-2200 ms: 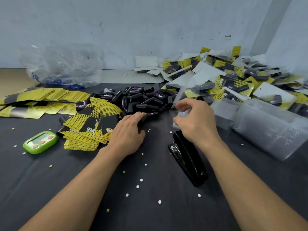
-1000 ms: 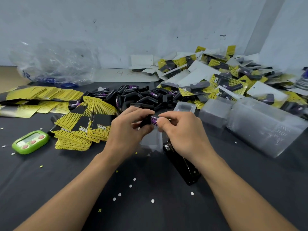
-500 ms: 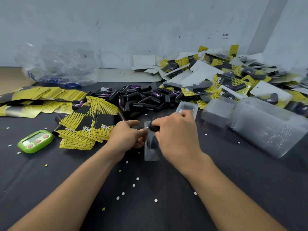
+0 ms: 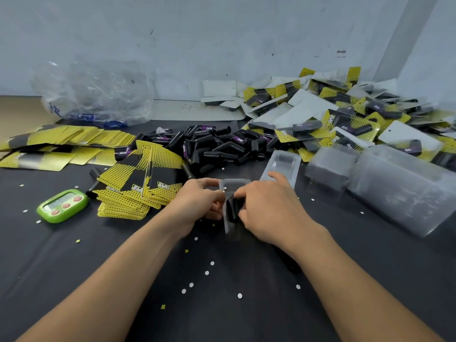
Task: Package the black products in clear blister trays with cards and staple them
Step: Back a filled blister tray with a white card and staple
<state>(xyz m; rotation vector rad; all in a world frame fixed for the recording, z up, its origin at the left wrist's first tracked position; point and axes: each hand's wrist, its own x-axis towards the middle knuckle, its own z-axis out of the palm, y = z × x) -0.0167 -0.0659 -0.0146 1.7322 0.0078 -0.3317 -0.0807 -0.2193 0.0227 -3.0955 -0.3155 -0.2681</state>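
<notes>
- Many finished yellow-card blister packs (image 4: 345,124) lie heaped at the back right.
- At centre, the left hand (image 4: 197,201) pinches the edge of a clear plastic blister tray (image 4: 234,185). The right hand (image 4: 269,208) grips a small black product (image 4: 232,208), seating it in that tray.
- Card and staple are not yet on. A heap of loose black products (image 4: 217,146), yellow-and-black printed cards (image 4: 138,191) and stacked clear trays (image 4: 394,188) remain.

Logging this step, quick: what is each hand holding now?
Left hand: grips the clear blister tray by its edge.
Right hand: pinches the black product in that tray.
</notes>
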